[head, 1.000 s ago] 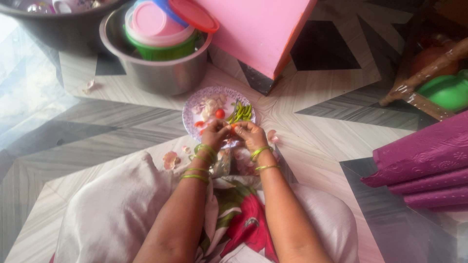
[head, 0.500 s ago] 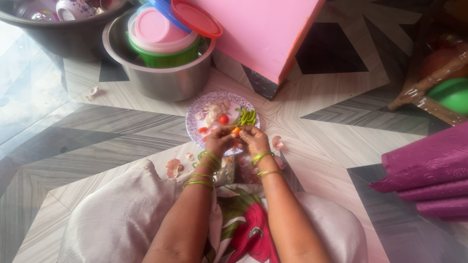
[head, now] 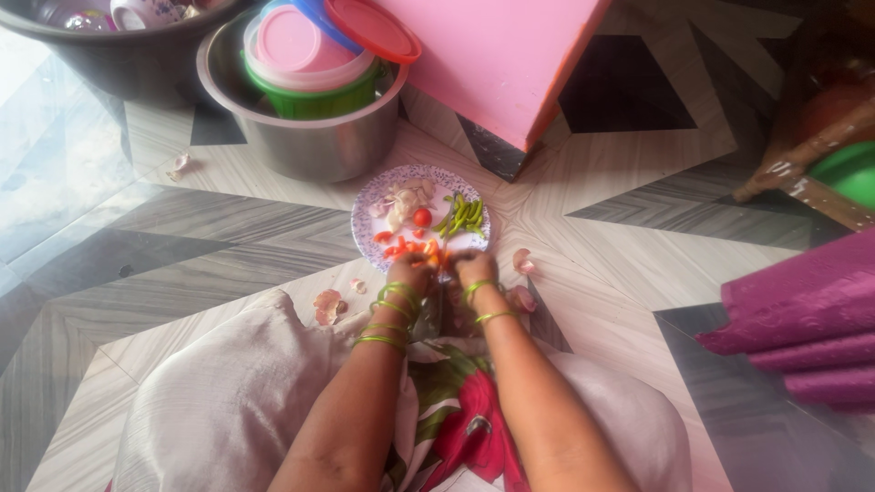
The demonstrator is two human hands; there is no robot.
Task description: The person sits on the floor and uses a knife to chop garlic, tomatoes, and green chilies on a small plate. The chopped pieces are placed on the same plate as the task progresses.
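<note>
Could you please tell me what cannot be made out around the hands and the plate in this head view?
- What the left hand and right hand grip: the fingers curl over an orange piece, too small to identify.
- The upright blade between the wrists: partly hidden, its base covered by cloth.
- Pale pieces on the plate: blurred.
- Contents of the steel pot: hidden by lidded containers.
- Dark basin: cut off by the top edge.

No labels, signs or screens are in view. The only packaging is a stack of round plastic containers [head: 314, 68] inside the steel pot [head: 301, 137] at the upper left: a green tub [head: 319, 98], a pink lid [head: 296, 41] and a red lid [head: 374, 27], with apparently a blue rim between them.
</note>
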